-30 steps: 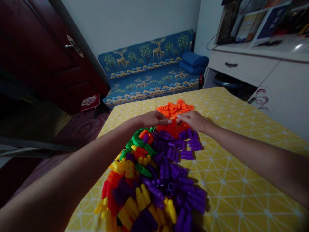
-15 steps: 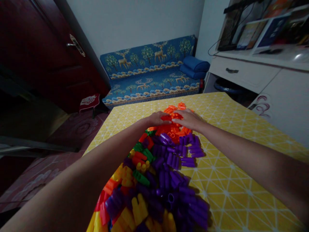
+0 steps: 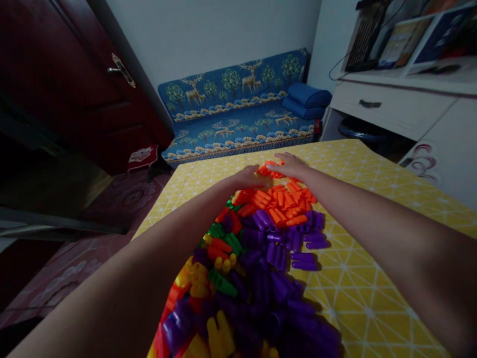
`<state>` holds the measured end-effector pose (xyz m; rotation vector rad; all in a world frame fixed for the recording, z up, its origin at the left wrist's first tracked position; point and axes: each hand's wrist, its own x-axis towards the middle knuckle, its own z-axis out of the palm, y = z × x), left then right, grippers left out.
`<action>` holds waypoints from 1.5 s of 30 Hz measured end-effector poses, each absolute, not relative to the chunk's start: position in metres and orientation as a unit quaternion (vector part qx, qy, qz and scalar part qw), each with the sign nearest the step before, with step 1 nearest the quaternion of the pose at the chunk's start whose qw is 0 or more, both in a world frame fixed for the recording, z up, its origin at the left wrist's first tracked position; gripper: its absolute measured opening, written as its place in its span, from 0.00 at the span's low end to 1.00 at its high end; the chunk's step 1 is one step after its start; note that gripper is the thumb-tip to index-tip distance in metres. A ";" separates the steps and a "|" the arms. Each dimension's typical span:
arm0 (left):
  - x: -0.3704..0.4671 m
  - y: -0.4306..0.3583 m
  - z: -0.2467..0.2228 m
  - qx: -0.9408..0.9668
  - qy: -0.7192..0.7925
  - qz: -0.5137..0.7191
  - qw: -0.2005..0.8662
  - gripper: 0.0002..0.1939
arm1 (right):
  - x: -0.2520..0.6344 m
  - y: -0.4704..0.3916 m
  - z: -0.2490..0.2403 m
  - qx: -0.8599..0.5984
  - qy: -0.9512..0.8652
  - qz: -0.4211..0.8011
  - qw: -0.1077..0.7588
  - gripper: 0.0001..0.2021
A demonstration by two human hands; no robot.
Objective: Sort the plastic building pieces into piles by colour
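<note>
Orange plastic building pieces [image 3: 271,169], bullet-shaped tubes joined side by side, lie in a small cluster near the table's far edge. My left hand [image 3: 250,177] rests at the cluster's left with its fingers stretched out, their tips partly hidden. On the other side my right hand [image 3: 293,167] reaches over it, fingers apart and touching the orange pieces. Closer to me spreads a larger orange heap [image 3: 285,199], separated from the cluster by a strip of tablecloth. Purple pieces [image 3: 278,256] border that heap, and green [image 3: 222,282], yellow [image 3: 220,334] and red ones lie mixed beside my left forearm.
A yellow cloth with white lines covers the table [image 3: 357,209]. Beyond it stands a blue patterned sofa [image 3: 238,122] with folded blue cushions [image 3: 307,102]. A white cabinet [image 3: 395,114] is on the right; a small red stool [image 3: 143,158] and dark red door [image 3: 74,89] are left.
Both hands have moved away from me with a few orange pieces between them, opening a gap to the rest of the orange heap. The view has shifted slightly.
</note>
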<state>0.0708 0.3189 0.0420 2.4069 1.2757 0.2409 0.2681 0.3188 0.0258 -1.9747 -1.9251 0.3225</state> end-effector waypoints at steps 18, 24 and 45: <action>0.032 0.233 0.085 0.849 0.357 0.051 0.385 0.18 | 0.209 0.221 0.031 -0.491 -0.755 0.360 0.245 0.25; -0.002 0.171 0.108 0.870 0.408 0.045 0.272 0.20 | 0.175 0.162 0.058 -0.426 -0.652 0.552 0.299 0.26; -0.152 0.058 0.006 0.578 0.686 0.403 0.180 0.33 | 0.311 0.089 -0.004 -0.705 -0.600 0.156 0.344 0.31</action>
